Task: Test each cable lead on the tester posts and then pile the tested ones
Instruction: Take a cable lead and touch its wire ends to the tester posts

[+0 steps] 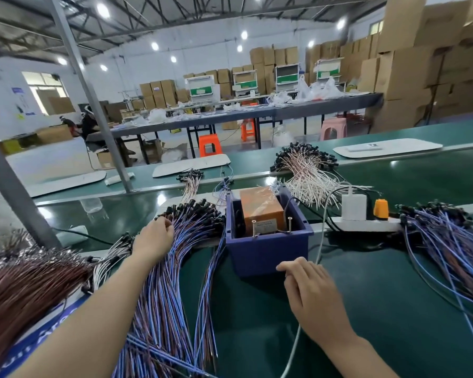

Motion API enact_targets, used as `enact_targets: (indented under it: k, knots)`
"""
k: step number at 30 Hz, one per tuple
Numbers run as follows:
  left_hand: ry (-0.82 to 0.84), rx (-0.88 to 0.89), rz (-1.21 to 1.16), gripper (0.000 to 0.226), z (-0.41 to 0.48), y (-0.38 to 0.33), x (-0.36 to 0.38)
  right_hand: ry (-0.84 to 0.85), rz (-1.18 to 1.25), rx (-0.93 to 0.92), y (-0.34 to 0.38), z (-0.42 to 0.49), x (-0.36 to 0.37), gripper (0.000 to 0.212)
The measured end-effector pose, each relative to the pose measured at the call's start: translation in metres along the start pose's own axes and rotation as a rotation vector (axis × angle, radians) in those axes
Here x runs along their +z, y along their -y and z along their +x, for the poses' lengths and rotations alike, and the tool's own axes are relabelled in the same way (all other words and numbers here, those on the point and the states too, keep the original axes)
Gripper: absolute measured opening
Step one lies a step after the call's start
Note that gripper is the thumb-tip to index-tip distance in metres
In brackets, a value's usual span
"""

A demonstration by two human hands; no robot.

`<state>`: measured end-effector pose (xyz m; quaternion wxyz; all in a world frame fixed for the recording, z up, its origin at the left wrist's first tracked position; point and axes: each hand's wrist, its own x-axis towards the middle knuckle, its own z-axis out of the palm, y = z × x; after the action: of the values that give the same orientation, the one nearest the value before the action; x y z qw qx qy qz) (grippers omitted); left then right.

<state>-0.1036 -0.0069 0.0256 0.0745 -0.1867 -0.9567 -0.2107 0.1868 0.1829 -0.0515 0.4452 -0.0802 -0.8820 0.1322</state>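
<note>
Fingers [166, 224] of left hand [153, 240] curl onto blue leads [161, 309], apparently selecting one; right hand [311, 293] lies slack, empty. Next: carry it rightward to tester posts [289, 224].

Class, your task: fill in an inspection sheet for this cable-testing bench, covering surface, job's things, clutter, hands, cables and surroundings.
Surface: green bench, glossy, mostly under leads.
Job's things: orange tester in blue bin, two posts upright; blue lead pile on the left, right lead pile.
Clutter: white lead pile behind, brown lead pile far left.
Hands: left hand curls its fingers round ends in the blue lead pile; right hand lies flat by the bin.
Cables: white cable passes the right hand; power strip carries a charger.
Surroundings: cardboard boxes, orange stool.
</note>
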Motion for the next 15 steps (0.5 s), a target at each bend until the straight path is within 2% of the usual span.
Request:
enact_targets:
  k: [11, 13, 15]
  knots:
    - [-0.068, -0.090, 0.217, 0.021, 0.004, -0.017, 0.011, -0.014, 0.007, 0.053, 0.002, 0.003, -0.002, 0.023]
    - [-0.080, -0.101, 0.198, 0.022, 0.004, -0.018, 0.009, -0.015, 0.002, 0.060, 0.002, 0.003, -0.002, 0.023]
    - [-0.102, -0.142, 0.068, 0.026, 0.002, -0.019, 0.005, -0.016, 0.001, 0.065, 0.002, 0.003, -0.002, 0.023]
